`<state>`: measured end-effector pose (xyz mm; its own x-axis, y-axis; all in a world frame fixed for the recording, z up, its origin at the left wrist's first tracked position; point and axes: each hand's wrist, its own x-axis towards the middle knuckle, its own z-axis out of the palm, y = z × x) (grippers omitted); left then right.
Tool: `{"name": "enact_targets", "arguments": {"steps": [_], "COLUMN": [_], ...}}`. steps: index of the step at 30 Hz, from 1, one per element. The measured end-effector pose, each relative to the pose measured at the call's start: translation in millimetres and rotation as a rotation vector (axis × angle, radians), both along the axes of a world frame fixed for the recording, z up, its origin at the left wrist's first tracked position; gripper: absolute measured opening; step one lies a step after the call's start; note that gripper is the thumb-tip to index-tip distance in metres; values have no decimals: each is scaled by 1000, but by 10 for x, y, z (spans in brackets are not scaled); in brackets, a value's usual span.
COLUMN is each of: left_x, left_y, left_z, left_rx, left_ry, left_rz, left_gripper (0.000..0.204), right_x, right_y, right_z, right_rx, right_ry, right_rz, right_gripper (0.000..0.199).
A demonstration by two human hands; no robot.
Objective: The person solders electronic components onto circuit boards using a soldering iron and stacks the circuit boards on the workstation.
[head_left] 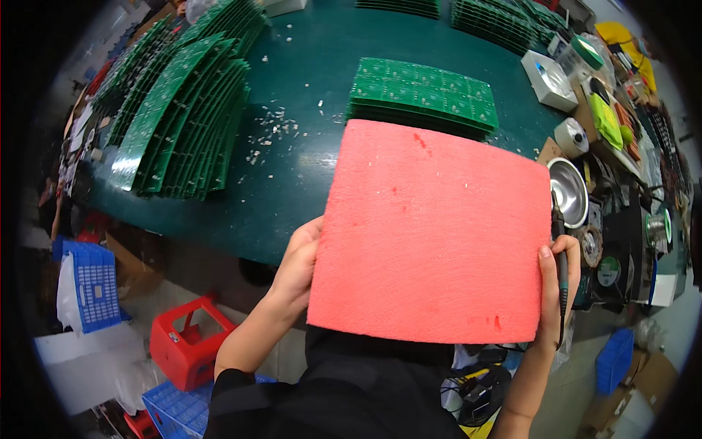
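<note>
A pink-red foam sheet (431,234) is held up in front of me, hiding part of the table behind it. My left hand (301,263) grips its left edge, the fingertips out of sight behind the foam. At the right edge, my right hand (559,282) is closed on the sheet with the thumb along its side. A soldering iron (562,285) with a dark handle also rests in this hand, tip pointing up and its cable hanging down. Just beyond the foam's top edge stands a stack of green circuit boards (424,88).
Racked circuit boards (190,110) fill the table's left side, with small white scraps (270,132) beside them. A metal bowl (568,192), a white box (548,80) and a solder spool (658,227) crowd the right. A red stool (186,340) and blue crates (95,285) stand lower left.
</note>
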<state>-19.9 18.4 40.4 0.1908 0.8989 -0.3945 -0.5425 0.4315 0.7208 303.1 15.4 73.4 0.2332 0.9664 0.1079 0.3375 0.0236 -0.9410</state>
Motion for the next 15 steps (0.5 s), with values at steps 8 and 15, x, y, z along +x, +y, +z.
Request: {"name": "enact_targets", "arguments": {"steps": [8, 15], "left_x": [-54, -284], "left_y": [-79, 161], "left_z": [166, 179], "left_rx": [60, 41], "left_ry": [-48, -48], "left_rz": [31, -94], "left_gripper": [34, 45], "right_x": [3, -13], "right_y": [-124, 0], "right_z": [45, 96], "right_rx": [-74, -19], "right_ry": [112, 284], "right_rz": [54, 43], "right_gripper": [26, 28]}}
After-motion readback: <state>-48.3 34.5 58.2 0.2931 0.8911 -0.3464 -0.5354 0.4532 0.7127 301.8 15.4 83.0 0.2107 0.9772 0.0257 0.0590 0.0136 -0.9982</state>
